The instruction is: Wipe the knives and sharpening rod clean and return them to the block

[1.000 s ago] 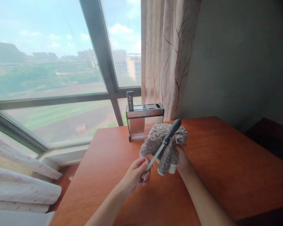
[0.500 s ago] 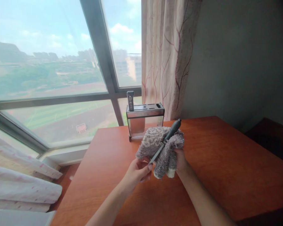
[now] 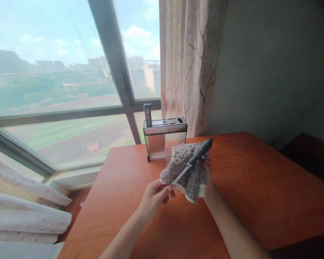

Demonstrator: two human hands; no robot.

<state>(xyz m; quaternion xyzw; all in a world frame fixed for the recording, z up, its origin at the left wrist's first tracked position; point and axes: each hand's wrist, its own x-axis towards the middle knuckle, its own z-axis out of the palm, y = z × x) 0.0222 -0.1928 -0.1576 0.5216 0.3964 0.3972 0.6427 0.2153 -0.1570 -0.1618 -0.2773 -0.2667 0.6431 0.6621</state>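
Left hand: the left hand point(image 3: 154, 196) pinches the tip of a knife point(image 3: 192, 162) between closed fingertips, above a wooden table point(image 3: 259, 194).
Right hand: the right hand point(image 3: 208, 180), largely hidden, grips a grey fluffy cloth point(image 3: 186, 169) bunched around the blade.
Knife: held in the air, slanting, black handle up and to the right.
Behind: a steel knife block point(image 3: 164, 138) stands at the table's far edge by the window point(image 3: 56, 72) and curtain point(image 3: 189, 64).

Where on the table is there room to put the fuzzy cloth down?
The table is bare right of the right hand, and below the left hand. It is crowded behind the cloth, by the knife block.
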